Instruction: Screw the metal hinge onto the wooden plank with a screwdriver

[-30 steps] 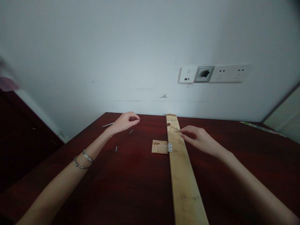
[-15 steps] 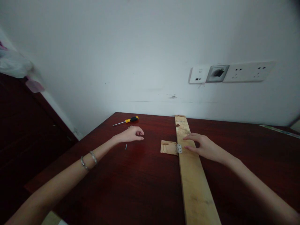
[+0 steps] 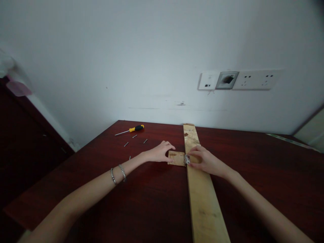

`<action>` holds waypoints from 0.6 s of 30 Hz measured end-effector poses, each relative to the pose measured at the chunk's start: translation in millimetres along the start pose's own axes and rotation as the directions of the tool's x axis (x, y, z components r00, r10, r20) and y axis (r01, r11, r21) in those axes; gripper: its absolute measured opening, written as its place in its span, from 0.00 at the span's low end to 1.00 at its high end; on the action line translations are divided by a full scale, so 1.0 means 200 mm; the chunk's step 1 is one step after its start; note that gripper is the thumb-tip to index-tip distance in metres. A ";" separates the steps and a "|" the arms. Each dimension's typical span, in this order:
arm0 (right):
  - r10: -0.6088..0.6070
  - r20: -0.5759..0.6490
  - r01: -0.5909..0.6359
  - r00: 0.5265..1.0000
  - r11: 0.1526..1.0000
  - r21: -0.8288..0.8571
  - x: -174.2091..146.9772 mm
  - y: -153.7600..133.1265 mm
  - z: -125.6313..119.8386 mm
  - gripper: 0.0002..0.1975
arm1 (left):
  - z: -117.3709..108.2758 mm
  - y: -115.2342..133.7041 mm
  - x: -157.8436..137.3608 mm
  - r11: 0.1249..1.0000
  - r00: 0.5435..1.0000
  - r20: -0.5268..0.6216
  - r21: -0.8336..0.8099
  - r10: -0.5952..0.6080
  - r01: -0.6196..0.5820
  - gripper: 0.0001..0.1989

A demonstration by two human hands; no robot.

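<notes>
Head | right hand at hinge | left hand at block | outlet mark unreadable

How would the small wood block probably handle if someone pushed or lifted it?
The block looks like solid wood, so it should stay stiff. It is small next to the plank, so probably light. Its flat, squared shape suggests sliding rather than rolling.
</notes>
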State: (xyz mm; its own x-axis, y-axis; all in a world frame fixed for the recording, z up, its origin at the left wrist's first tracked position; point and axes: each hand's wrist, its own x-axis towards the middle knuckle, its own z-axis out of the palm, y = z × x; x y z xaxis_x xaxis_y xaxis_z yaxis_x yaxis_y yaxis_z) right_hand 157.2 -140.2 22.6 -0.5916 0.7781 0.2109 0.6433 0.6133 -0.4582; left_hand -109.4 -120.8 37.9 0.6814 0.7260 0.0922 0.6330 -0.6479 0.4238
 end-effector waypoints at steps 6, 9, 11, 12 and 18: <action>0.014 0.001 -0.014 1.000 1.000 0.019 0.00 0.01 0.01 0.19 | 0.01 -0.01 0.02 1.000 1.000 0.026 0.008 -0.011 0.010 0.32; 0.013 -0.002 -0.013 1.000 1.000 0.015 0.00 0.01 0.00 0.19 | 0.03 -0.01 0.03 1.000 0.999 0.030 0.012 0.022 -0.022 0.34; 0.005 -0.001 -0.005 1.000 1.000 0.009 0.00 0.01 0.00 0.19 | 0.04 -0.01 0.03 0.999 0.998 0.042 0.029 0.043 -0.044 0.36; 0.002 -0.001 -0.002 1.000 1.000 0.007 0.00 0.01 0.00 0.19 | 0.04 -0.01 0.03 0.998 0.998 0.047 0.039 0.052 -0.054 0.37; 0.008 -0.003 -0.008 1.000 1.000 0.011 0.00 0.01 0.01 0.19 | 0.06 0.00 0.05 0.995 0.995 0.067 0.059 0.072 -0.076 0.39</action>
State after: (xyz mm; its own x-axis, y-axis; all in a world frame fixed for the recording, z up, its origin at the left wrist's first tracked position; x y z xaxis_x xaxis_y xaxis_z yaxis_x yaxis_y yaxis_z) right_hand 158.4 -139.7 20.6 -0.5851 0.7833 0.2103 0.6426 0.6059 -0.4689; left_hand -98.5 -117.1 28.8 0.7481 0.6607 0.0617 0.6002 -0.7133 0.3620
